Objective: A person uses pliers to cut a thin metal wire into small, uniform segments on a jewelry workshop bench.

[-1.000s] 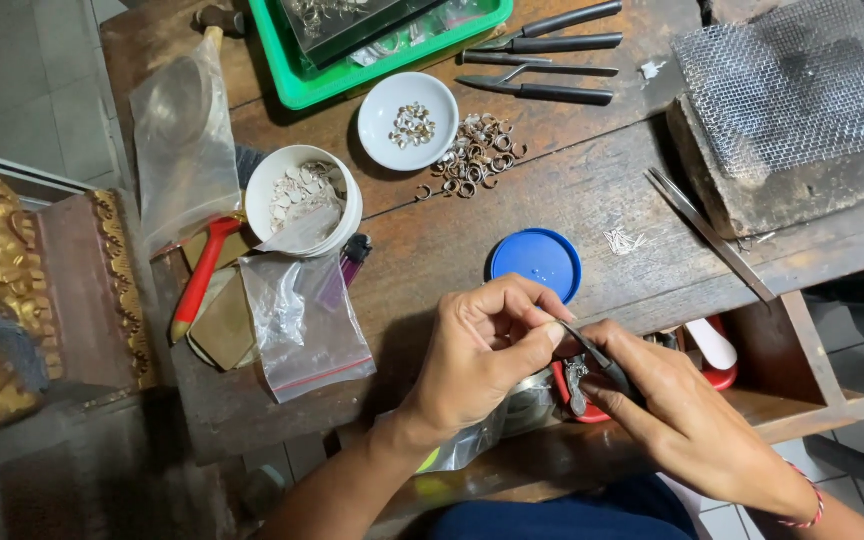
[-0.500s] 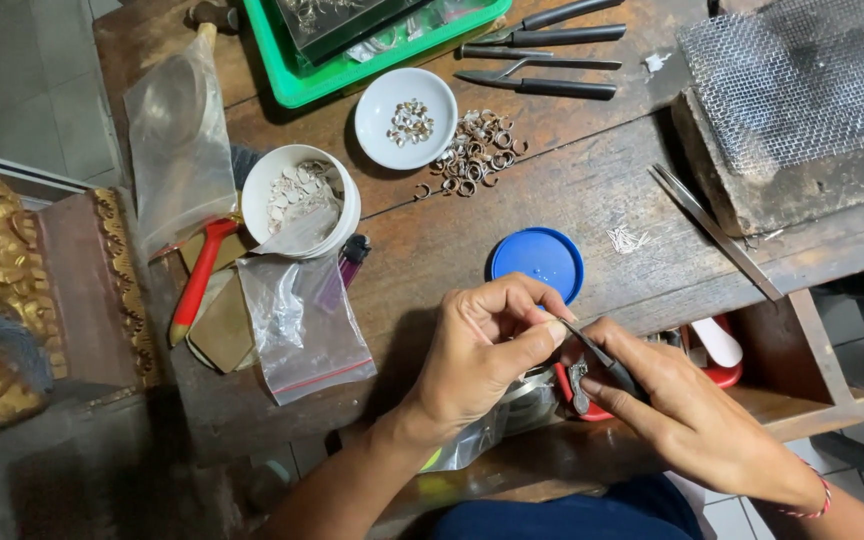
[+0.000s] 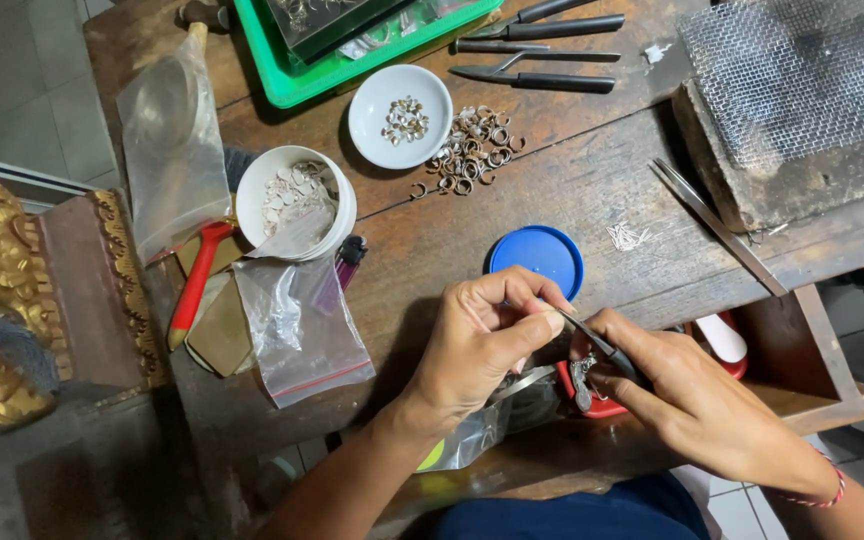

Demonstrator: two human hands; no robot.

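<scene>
Lower centre of the frame: slim dark pliers (image 3: 592, 340), gripped in the closed right hand (image 3: 692, 400), meet the left hand (image 3: 482, 345), whose fingertips pinch shut on something too small to identify. A smooth round blue lid (image 3: 537, 262) lies just above; bare worn wood surrounds it.

I sit at a worn dark wooden workbench (image 3: 512, 215), planks scratched. Grey tiled floor (image 3: 22, 80) at 10 o'clock and at 4 o'clock. Gilded carved wooden piece (image 3: 12, 300) at 9 o'clock. Even daylight, soft shadows.
</scene>
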